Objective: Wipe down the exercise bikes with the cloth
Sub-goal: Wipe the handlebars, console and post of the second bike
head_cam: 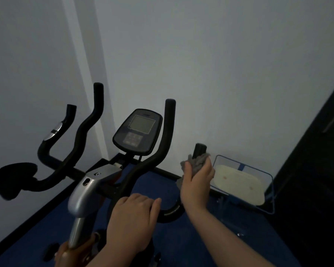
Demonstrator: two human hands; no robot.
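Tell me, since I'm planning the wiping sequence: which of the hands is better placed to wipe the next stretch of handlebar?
The right hand: it already grips the grey cloth wrapped round the outer right handlebar grip. The left hand holds no cloth.

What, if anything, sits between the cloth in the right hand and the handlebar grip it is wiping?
Nothing visible does. The right hand holds the grey cloth wrapped directly around the right outer handlebar grip, whose tip pokes out above it. The left hand rests lower on the handlebar, off to the side.
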